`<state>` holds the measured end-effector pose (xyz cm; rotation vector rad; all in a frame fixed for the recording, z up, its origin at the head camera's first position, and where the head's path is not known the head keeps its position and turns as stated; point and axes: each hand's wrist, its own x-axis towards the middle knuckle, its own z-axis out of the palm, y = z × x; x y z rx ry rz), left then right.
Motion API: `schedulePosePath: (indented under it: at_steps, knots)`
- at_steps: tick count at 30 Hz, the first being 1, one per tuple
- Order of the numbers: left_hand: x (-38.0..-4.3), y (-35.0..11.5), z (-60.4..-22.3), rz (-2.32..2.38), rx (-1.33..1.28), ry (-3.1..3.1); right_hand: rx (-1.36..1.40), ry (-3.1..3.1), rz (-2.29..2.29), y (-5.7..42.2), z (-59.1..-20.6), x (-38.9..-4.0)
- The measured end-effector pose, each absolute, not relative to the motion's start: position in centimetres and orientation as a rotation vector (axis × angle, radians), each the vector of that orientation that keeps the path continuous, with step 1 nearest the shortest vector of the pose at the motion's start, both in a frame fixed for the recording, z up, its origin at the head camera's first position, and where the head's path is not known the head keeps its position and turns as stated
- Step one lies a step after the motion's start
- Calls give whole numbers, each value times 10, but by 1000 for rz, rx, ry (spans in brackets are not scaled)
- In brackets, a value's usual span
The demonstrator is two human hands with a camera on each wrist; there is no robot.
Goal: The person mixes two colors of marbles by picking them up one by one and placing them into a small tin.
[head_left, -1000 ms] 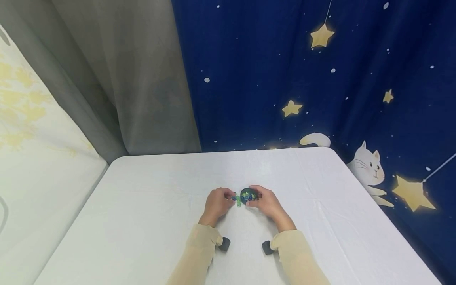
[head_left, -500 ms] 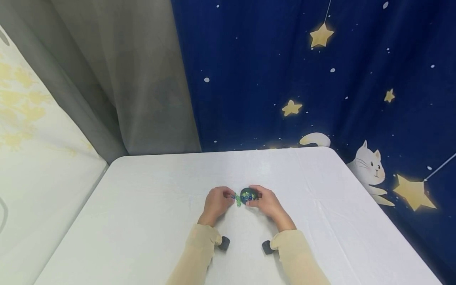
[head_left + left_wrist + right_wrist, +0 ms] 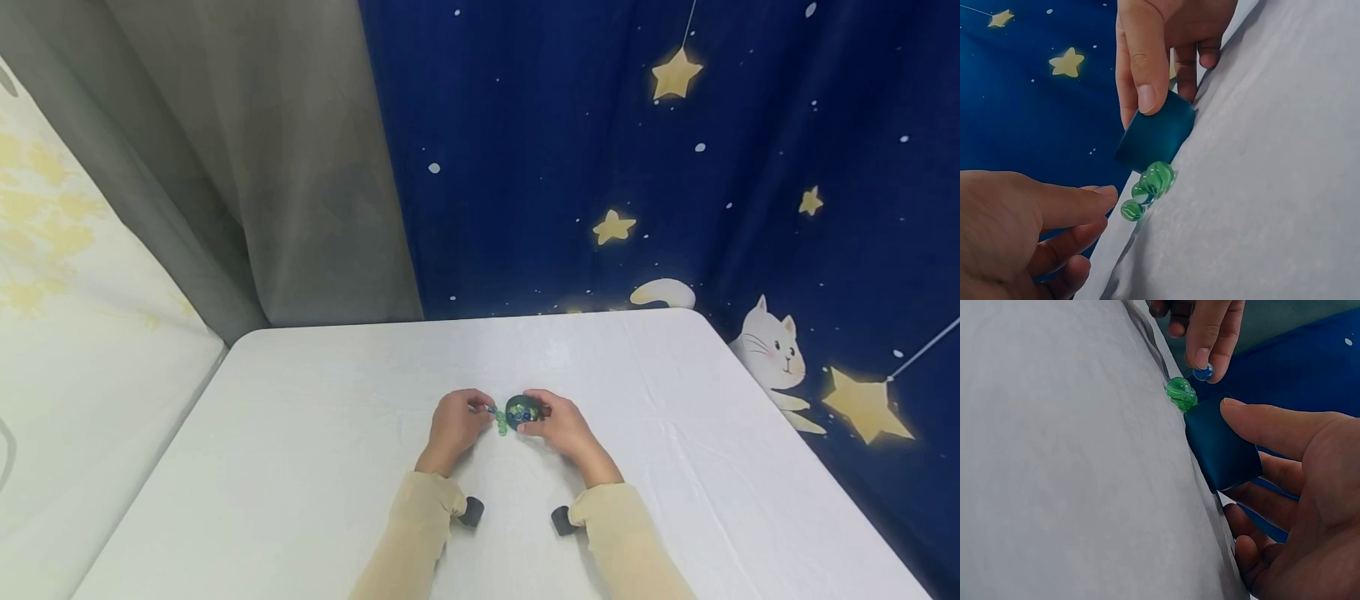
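My left hand pinches a blue marble between thumb and fingertip, just above the table and beside several green marbles. Those green glass marbles, swirled with paler streaks, sit close together on the white cloth between the two hands. My right hand grips a small dark teal cup from its right side, thumb on the near wall and fingers round the far side. Looking down in the head view, green and blue marbles show inside the cup's mouth. In the left wrist view my left fingers hide the blue marble.
A white cloth covers the table. Behind it hang a grey curtain and a dark blue curtain with stars and a white cat. Black wrist cameras stick out from both sleeves.
My left hand has shifted slightly away from me and left, lifting the blue marble off from the green ones. The right hand and cup stay in place.
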<state>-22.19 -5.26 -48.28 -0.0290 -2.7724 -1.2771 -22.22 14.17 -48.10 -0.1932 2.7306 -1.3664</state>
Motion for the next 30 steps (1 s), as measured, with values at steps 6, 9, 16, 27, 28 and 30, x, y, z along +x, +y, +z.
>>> schedulePosePath:
  at_steps: [6,9,16,27,28,30]
  knots:
    - [-222,-51,-479,-1323,-23,-2725,-201,2733,-1375,142,-481,-222]
    - [-222,-49,-477,-1338,-15,-2703,-202,2735,-1372,142,-482,-223]
    - [-222,-47,-473,-1371,-7,-2654,-200,2724,-1378,142,-481,-222]
    - [-221,-48,-467,-1393,-63,-2570,-185,2727,-1359,141,-480,-222]
    - [-221,-48,-467,-1392,-69,-2556,-194,2733,-1352,141,-481,-223]
    - [-222,-47,-466,-1396,-80,-2528,-199,2736,-1347,142,-482,-223]
